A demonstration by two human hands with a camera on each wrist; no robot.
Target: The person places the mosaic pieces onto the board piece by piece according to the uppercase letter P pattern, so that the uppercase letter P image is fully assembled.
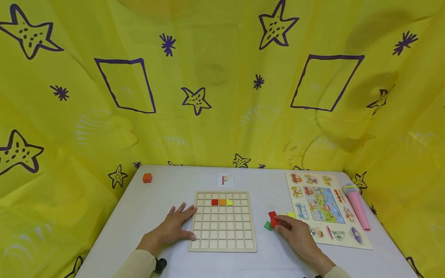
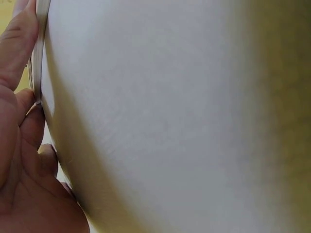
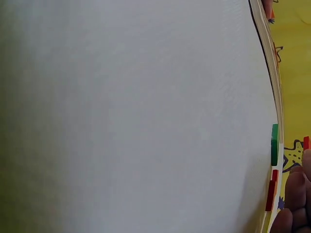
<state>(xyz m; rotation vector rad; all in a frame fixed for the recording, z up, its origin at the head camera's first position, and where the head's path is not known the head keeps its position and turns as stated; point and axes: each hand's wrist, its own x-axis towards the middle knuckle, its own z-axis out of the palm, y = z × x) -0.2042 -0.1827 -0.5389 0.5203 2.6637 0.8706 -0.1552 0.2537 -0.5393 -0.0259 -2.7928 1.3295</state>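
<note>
A wooden grid board [image 1: 222,248] lies in the middle of the table. Set in its second row from the far side are a red tile [image 1: 214,202], an orange tile [image 1: 222,202] and a yellow tile [image 1: 229,202] with a cut corner. My left hand [image 1: 170,227] rests at the board's left edge with fingers spread, its thumb by the near corner. Right of the board, my right hand [image 1: 295,233] pinches a red tile [image 3: 306,143] between thumb and fingers. Below it on the table are a green tile [image 3: 274,145] and another red tile [image 3: 271,194]; yellow tiles [image 1: 291,214] lie partly hidden behind the hand.
A small printed grid card [image 1: 225,180] lies beyond the board. An orange cube [image 1: 147,178] sits at the far left. At the right are a picture puzzle board [image 1: 351,241] with vehicle pieces and a pink toy microphone [image 1: 359,210]. Yellow patterned cloth [image 1: 222,131] hangs around the table.
</note>
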